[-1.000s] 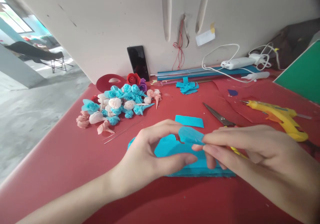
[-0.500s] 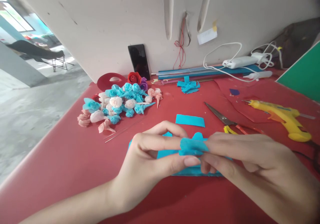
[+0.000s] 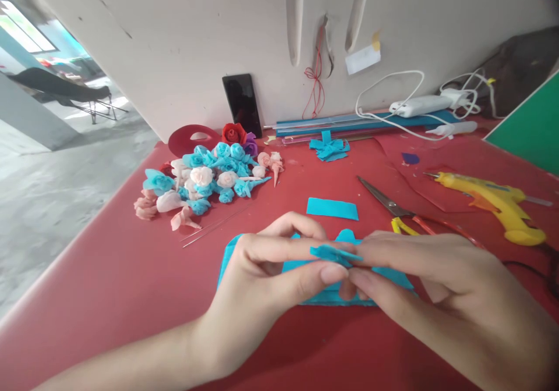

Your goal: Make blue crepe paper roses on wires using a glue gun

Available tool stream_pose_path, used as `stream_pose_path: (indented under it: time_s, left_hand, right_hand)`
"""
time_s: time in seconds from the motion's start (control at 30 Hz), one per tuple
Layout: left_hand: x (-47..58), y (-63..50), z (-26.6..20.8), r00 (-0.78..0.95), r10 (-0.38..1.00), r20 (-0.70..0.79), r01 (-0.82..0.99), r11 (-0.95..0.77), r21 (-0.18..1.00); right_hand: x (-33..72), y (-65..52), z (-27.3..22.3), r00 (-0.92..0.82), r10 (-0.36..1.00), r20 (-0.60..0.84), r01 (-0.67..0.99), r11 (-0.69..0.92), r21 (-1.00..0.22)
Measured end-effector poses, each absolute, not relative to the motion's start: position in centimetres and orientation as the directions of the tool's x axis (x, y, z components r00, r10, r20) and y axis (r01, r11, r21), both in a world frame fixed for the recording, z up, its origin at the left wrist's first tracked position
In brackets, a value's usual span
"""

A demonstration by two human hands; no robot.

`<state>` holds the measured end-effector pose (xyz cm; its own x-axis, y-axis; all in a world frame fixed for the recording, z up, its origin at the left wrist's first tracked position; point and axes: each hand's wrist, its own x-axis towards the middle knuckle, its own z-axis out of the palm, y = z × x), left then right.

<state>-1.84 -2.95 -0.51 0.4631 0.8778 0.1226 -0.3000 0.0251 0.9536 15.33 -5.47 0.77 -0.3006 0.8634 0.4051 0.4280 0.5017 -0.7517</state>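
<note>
Both hands meet at the front of the red table, pinching one small piece of blue crepe paper (image 3: 334,255). My left hand (image 3: 271,274) grips it between thumb and forefinger from the left. From the right, my right hand (image 3: 419,286) closes its thumb and forefinger on the other end. Beneath them lies a stack of blue crepe paper (image 3: 229,254), largely covered by the hands. A loose blue paper strip (image 3: 332,209) rests just beyond the fingers.
Paper roses (image 3: 213,173) are heaped at the left. Scissors (image 3: 388,202) and a yellow glue gun (image 3: 493,202) lie at the right. Blue scraps (image 3: 329,146), a phone (image 3: 242,106) and a white power strip (image 3: 417,106) are along the back wall.
The held blue paper has tilted flatter and now shows a narrower edge. Both hands keep their pinch with only small finger shifts.
</note>
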Motion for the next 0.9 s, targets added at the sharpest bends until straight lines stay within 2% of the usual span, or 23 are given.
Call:
stream_pose_path:
  time_s: [0.17, 0.27, 0.47, 0.6, 0.9]
  left_hand:
    - [-1.8, -3.2, -0.7, 0.518, 0.856, 0.009, -0.370, 0.214, 0.904]
    - [-1.7, -3.1, -0.8, 0.555, 0.832, -0.006, -0.410, 0.280, 0.868]
    - [-1.4, -3.0, -0.8, 0.563, 0.826, -0.028, -0.427, 0.319, 0.846]
    - [-1.5, -3.0, -0.7, 0.582, 0.813, -0.017, -0.439, 0.331, 0.835]
    - [-1.5, -2.9, -0.9, 0.576, 0.818, -0.007, -0.457, 0.329, 0.826]
  right_hand:
    - [15.6, -5.4, 0.3, -0.373, 0.854, 0.363, 0.399, 0.501, -0.768]
    - [15.9, -5.2, 0.1, -0.418, 0.850, 0.320, 0.392, 0.486, -0.781]
    - [15.8, -5.1, -0.1, -0.427, 0.832, 0.355, 0.313, 0.504, -0.805]
    - [15.7, -5.2, -0.2, -0.446, 0.836, 0.320, 0.328, 0.486, -0.810]
    - [15.8, -5.2, -0.2, -0.458, 0.821, 0.341, 0.293, 0.501, -0.814]
